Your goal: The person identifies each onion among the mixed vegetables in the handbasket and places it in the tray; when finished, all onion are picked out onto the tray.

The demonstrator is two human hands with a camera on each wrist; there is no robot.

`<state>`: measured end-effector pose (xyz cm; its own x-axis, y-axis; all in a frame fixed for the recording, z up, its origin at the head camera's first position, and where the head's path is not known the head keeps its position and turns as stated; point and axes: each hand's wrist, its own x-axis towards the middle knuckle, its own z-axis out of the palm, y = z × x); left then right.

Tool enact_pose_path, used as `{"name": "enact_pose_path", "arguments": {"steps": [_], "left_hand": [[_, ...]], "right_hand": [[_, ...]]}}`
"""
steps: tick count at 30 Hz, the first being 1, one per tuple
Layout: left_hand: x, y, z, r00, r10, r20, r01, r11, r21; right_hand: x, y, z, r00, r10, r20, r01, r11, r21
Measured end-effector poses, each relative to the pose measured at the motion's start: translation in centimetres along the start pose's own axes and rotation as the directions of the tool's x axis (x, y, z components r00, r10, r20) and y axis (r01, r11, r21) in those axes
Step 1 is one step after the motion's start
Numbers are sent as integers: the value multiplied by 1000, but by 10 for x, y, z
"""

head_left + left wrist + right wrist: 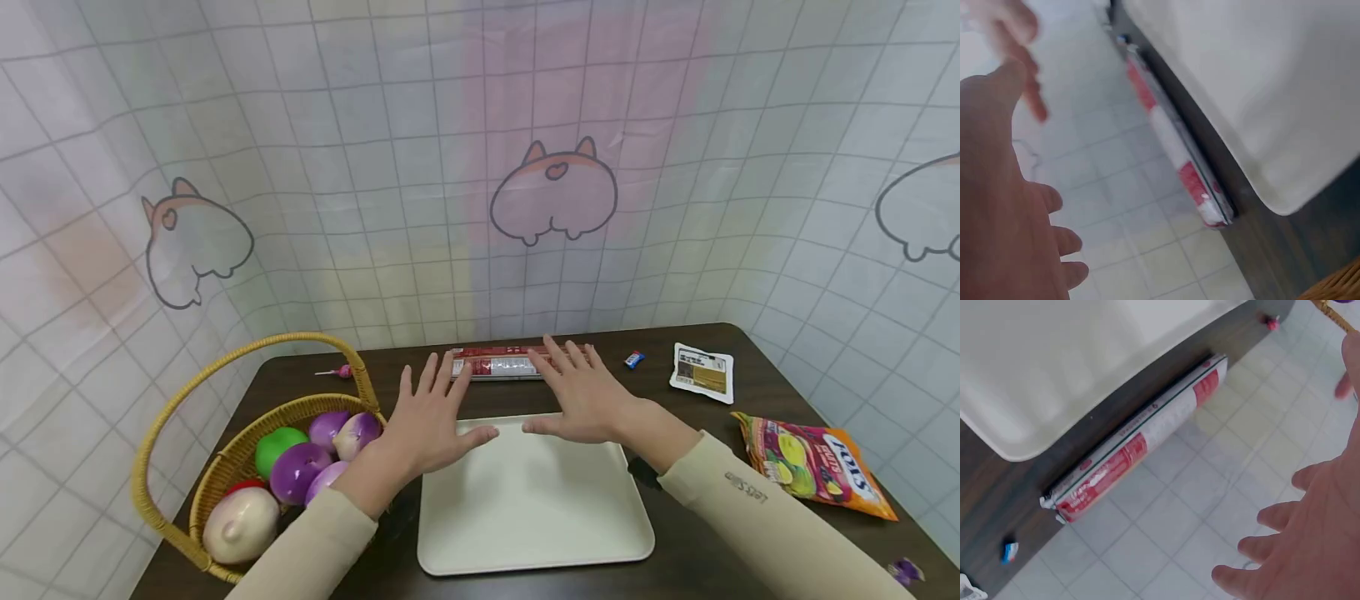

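Both hands hover with fingers spread over the far part of a cream tray (536,508), palms turned down and away. My left hand (427,425) holds nothing; its thumb points inward toward the other thumb. The right hand (588,400) mirrors it, likewise holding nothing. Behind the fingertips lies a long red and white package (498,365), partly hidden by the right hand in the head view. In the right wrist view the whole package (1141,437) shows, lying along the table's far edge beside the tray (1085,369).
At left stands a wicker basket (217,475) with a tall handle, holding toy onions and other round vegetables. A pink-handled tool (344,371) lies behind it. Rightward are a small blue packet (633,359), a white pouch (702,372), a bright snack bag (817,462) and a purple wrapper (906,571).
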<state>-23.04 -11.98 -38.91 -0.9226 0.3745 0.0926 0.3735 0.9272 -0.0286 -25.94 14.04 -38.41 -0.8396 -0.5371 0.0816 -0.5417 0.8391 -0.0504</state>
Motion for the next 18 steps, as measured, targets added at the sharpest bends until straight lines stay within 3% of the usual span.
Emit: {"name": "enact_pose_path", "arguments": {"steps": [4,7,10,12,14,15,16,17,18], "left_hand": [[-22,0,-5,995,-18,-96,9,996,-92],[-42,-6,-10,975,-48,-217,5,981,-194],[-67,-17,-14,933,-68,-354,-27,966,-258],[-83,-27,-15,875,-78,-478,-69,957,-283],[-101,-38,-17,773,-109,-625,-119,943,-312],[-110,-43,-18,701,-137,-700,-144,934,-327],[-118,-48,-20,606,-180,-775,-163,925,-342],[-126,-53,-22,500,-242,-832,-182,910,-373],[-134,-56,-25,383,-317,-868,-190,892,-410]], "right_hand": [[-7,-3,5,1000,-7,-2,7,999,49],[-14,-7,8,1000,-7,9,5,993,115],[-20,-10,12,1000,7,25,-11,986,169],[-23,-11,15,999,16,39,-24,978,208],[-28,-13,19,998,25,58,-39,962,269],[-30,-14,20,998,28,62,-45,953,300],[-32,-15,22,997,36,64,-55,945,323],[-34,-16,24,997,43,56,-60,937,344],[-36,-17,26,998,53,39,-64,932,356]]}}
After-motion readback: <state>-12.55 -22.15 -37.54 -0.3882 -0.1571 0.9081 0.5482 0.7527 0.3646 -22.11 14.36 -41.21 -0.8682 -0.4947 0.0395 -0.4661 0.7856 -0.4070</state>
